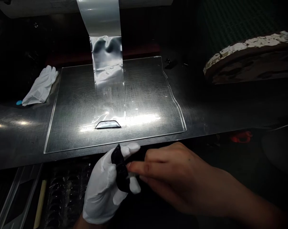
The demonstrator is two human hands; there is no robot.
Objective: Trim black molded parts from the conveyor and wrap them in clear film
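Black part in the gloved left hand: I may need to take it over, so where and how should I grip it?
Pinch the black part by its pointed upper end, probably best coming from the workbench side. That narrow tip juts past the thumb of the left hand, while the right hand crowds its middle from the right.

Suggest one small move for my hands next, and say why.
Probably hold the black part steady in the gloved left hand and ease the bare right hand's nearest fingertip gently along it. The left hand supports the part, and that fingertip is right at its edge, though whether it touches is hard to tell.
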